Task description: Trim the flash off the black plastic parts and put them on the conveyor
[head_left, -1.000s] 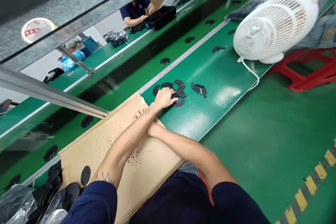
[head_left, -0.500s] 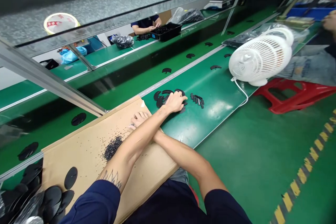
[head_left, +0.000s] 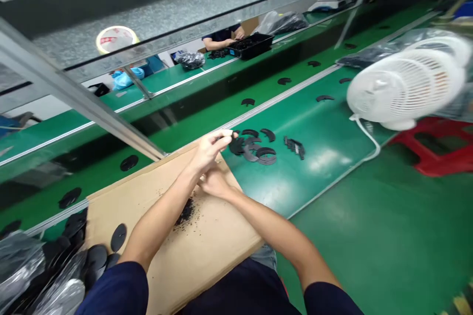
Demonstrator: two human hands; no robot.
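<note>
My left hand (head_left: 210,151) is closed in a pinch above the far right corner of the cardboard sheet (head_left: 221,236). A dark bit of a black plastic piece (head_left: 234,134) shows at its fingertips; its shape is mostly hidden. Beneath the left wrist, my right hand (head_left: 215,182) is curled, its fingers partly covered, and what they hold is not visible. A heap of tiny black parts (head_left: 185,212) lies on the cardboard by the left forearm. Just beyond the hands, several curved black pieces (head_left: 266,156) lie on the green bench (head_left: 314,177).
Small black strips (head_left: 294,146) lie right of the curved pieces. A white fan (head_left: 399,83) stands farther right, above a red stool (head_left: 436,150). Black discs (head_left: 96,258) and plastic bags lie lower left. A green conveyor (head_left: 207,118) carries black pieces. A metal post (head_left: 81,93) rises at left.
My left hand has drawn back leftward from the curved pieces to above the cardboard, now pinching a black piece. My right hand has come closer beneath it. The view has shifted left.
</note>
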